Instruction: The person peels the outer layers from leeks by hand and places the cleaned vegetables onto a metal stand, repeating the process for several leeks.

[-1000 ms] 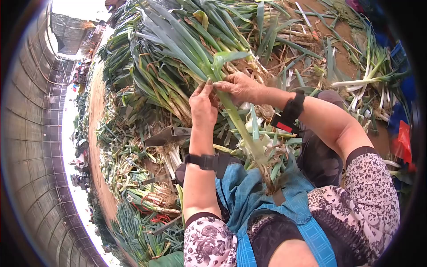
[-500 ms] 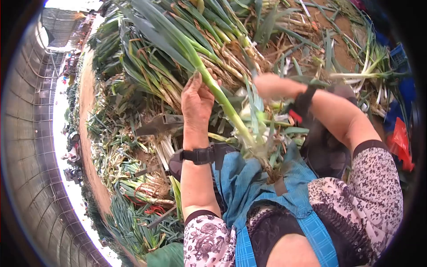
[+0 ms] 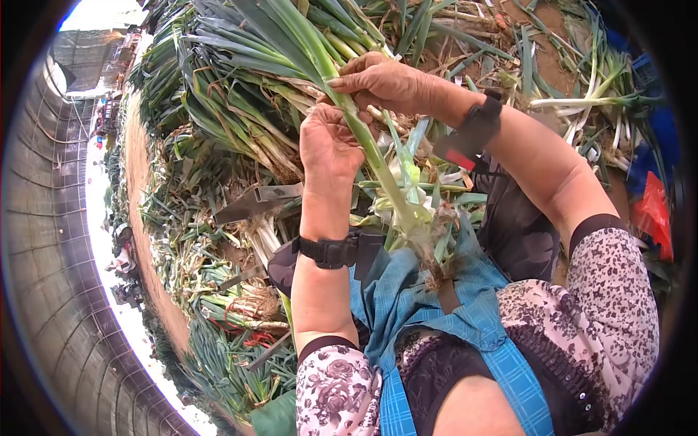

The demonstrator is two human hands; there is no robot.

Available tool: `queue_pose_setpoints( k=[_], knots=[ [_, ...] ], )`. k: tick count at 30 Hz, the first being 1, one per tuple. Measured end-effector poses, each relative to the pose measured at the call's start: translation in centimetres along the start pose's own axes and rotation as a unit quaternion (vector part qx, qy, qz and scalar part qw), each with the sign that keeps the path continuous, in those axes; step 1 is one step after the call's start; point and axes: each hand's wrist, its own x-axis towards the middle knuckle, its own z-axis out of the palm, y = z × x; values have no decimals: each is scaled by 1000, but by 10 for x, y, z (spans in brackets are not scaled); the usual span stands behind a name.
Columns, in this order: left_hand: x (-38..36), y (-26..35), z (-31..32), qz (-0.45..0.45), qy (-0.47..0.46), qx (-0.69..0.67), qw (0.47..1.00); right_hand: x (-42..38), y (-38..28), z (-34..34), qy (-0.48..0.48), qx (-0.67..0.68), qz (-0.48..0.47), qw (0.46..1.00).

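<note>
The leek runs slantwise across the middle of the view, its root end low over the blue checked apron on the person's lap and its green leaves fanning up into the heap of leeks beyond. It looks light for its length, with a firm, fairly stiff pale shank that should take a grip well, while the green leaves above are soft, fold easily and would likely tear or peel away if pulled; the outer skin seems loose and may slip under the fingers. The shank is the safer place to hold, the leaf base the place to strip from. The left hand is curled around the stalk at mid-length, fingers closed about it from the near side. The right hand sits just above, fingers pressed together and pinching an outer leaf where the greens split. Both hands touch the leek, nearly meeting each other. Trimmed leaves lie below.
</note>
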Motion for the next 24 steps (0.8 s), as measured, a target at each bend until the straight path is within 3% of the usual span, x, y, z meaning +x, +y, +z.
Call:
queue_pose_setpoints(
  k=[2, 4, 5, 7, 9, 12, 16, 19, 20, 23, 24],
  knots=[
    [2, -7, -4, 16, -26, 36, 999, -12, -7, 2, -8, -93, 4, 996],
    [4, -10, -12, 14, -52, 44, 998, -12, -1, 3, 18, -42, -11, 999],
    [-5, -18, -11, 25, 2, 63, 998, -12, -1, 3, 30, -19, -19, 999],
    [-29, -26, -10, 0, -14, 59, 998, -10, -10, -2, 84, -21, -40, 995],
    [-35, -30, -16, 85, -15, 126, 988, -12, -14, -1, 88, -66, -10, 994],
    [-34, -41, -11, 273, 61, 292, 915, -17, -9, 5, 103, -106, -12, 989],
    [-38, -46, 4, 432, 91, 411, 798, -21, -14, 10, 119, -68, -13, 991],
    [-7, -48, -23, 534, 71, 454, 710, -23, -20, 10, 182, -81, -4, 980],
    [-10, -53, -16, 505, 82, 432, 742, -21, -19, 7, 191, -60, -18, 980],
    [-11, -59, -15, 388, -4, 245, 889, -15, -20, -5, 232, 3, -15, 973],
    [-15, -61, -24, 358, -21, 322, 876, -12, -21, -13, 261, -12, -24, 965]
  ],
)
